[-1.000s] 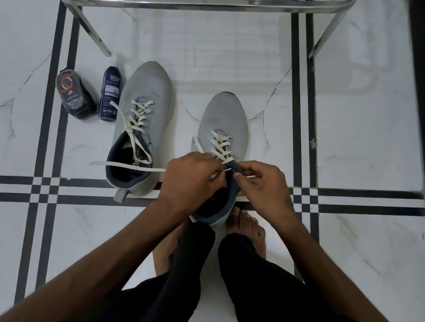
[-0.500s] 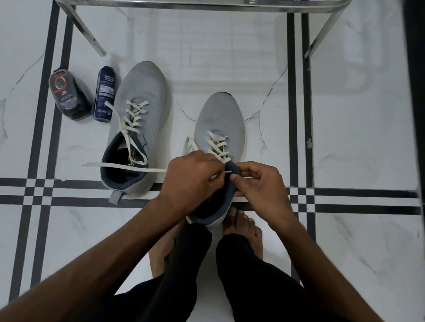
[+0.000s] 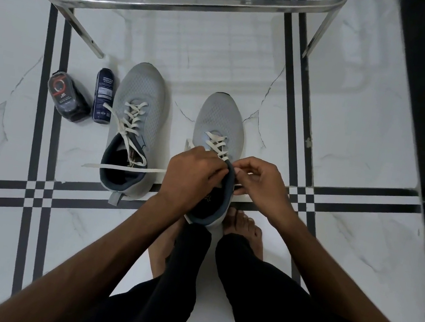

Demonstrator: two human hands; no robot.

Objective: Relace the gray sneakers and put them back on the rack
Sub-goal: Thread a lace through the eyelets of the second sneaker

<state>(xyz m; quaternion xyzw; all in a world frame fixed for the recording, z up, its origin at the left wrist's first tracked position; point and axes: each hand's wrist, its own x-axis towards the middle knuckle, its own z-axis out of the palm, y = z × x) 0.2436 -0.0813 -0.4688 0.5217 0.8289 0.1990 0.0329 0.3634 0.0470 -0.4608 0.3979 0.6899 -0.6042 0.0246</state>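
On the floor (image 3: 354, 114), toward its left side, lie two dark containers: a squat bottle (image 3: 67, 100) on its side and, just beside it, a slim blue can (image 3: 103, 96). Next comes the left sneaker (image 3: 133, 130), toe toward the rack (image 3: 175, 5) at the far edge; it is laced most of the way, with one long loose lace end (image 3: 125, 168) trailing across its collar. To its right stands the right sneaker (image 3: 219, 131), laced through its lower eyelets only. The left hand (image 3: 194, 170) has its fingers curled at the top of the tongue, apparently pinching the lace (image 3: 217, 143), though the contact is hidden. The right hand (image 3: 260, 181) pinches the other lace end between thumb and forefinger at the collar's right edge. Compared with a second ago, the hands have hardly shifted and the crossings look the same in number, so I judge the person is still working the lace through an upper eyelet. Count: two sneakers, two containers, one rack, two hands, two bare feet showing behind the heel. Both sneakers are on the floor just in front of the rack, neither yet returned, and neither is tied.
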